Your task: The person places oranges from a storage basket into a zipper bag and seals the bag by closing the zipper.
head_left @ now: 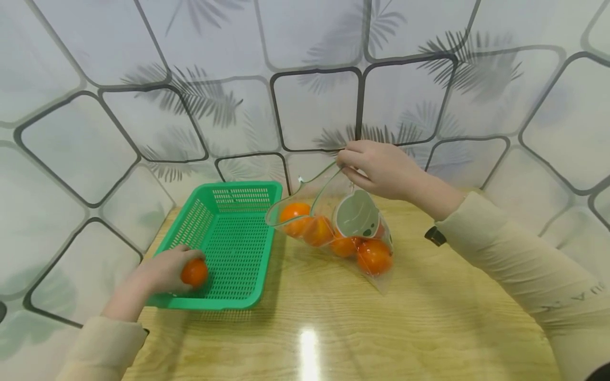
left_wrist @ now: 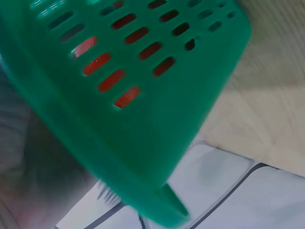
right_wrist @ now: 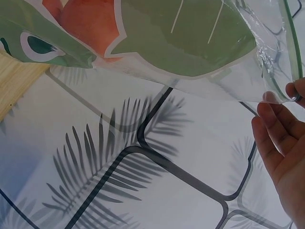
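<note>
My left hand (head_left: 167,270) reaches over the near left side of the green plastic basket (head_left: 259,275), fingers curled round an orange (head_left: 195,272) low inside it. In the left wrist view, patches of orange skin (left_wrist: 112,80) show through the slots of the basket wall (left_wrist: 157,119), while the fingers are hidden behind it. My right hand (head_left: 381,166) pinches the top edge of a clear zip bag (head_left: 329,188), raised and tilted with its mouth toward the basket. Several oranges (head_left: 375,257) lie along the bag's bottom. Fingertips (right_wrist: 269,112) grip its corner in the right wrist view.
The basket stands at the left on a wooden table (head_left: 343,328). Behind rises a wall covering (head_left: 314,111) with dark outlines and leaf prints, close to the basket's far side. A green leaf-like print (head_left: 357,214) covers part of the bag.
</note>
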`<state>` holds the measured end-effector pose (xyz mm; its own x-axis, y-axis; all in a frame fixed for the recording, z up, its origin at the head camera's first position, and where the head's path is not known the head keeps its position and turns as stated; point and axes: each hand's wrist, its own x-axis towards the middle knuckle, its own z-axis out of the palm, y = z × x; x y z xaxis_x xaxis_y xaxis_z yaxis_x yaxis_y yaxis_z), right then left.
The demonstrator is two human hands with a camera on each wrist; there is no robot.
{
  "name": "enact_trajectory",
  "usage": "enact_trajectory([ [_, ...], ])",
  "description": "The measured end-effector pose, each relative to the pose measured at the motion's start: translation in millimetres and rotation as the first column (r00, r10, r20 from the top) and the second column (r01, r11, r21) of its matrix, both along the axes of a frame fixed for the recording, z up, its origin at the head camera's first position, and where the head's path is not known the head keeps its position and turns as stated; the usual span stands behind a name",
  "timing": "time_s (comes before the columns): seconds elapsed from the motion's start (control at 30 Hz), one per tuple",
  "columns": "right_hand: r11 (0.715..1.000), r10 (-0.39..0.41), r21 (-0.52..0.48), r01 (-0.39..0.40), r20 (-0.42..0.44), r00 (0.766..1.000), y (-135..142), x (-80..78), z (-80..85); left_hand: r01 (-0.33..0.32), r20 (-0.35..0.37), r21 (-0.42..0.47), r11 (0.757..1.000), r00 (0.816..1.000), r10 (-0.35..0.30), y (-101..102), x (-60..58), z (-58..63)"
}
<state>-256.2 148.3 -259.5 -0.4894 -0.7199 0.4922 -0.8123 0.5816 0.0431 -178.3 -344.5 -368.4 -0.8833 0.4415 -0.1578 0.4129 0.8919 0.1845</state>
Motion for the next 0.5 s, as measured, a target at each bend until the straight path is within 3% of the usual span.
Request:
enact_trajectory([
  [0.37, 1.000, 0.005, -0.005, -0.005, -0.010, 1.000, 0, 0.8, 0.1, 0.016, -0.057, -0.001, 1.000, 0.998, -0.016, 8, -4.8, 24.8],
  [0.5, 1.000, 0.004, -0.006, -0.004, -0.011, 1.000, -1, 1.5, 0.2, 0.036, -0.114, 0.010, 0.999, 0.993, -0.035, 13, -6.4, 32.6],
])
